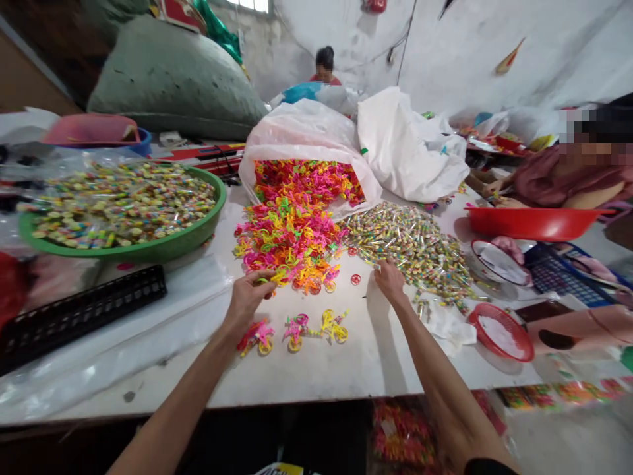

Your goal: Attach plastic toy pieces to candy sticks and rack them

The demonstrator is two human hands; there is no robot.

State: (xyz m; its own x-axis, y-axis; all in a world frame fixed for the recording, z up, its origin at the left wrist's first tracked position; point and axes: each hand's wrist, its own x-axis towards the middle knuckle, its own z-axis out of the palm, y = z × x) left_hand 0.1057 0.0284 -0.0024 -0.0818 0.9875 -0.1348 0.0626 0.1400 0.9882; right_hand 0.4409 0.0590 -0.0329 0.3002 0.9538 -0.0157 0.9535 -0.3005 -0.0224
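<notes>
The hands stand well apart over the white bench (316,376): the left hand (250,293) pinches a small yellow plastic toy part (270,277) at the edge of a heap of neon plastic toy parts (291,224) spilling from a white sack (306,142), and the right hand (390,280) touches the edge of a pile of wrapped candy sticks (410,251), its grip unclear. Three small assembled toy bicycles (295,332) stand on the bench between the forearms, with a red plastic wheel (355,279) just beside the right hand. A green tray (198,211) sits to the left, and a co-worker's hand (489,190) shows beyond a red basin (534,224).
</notes>
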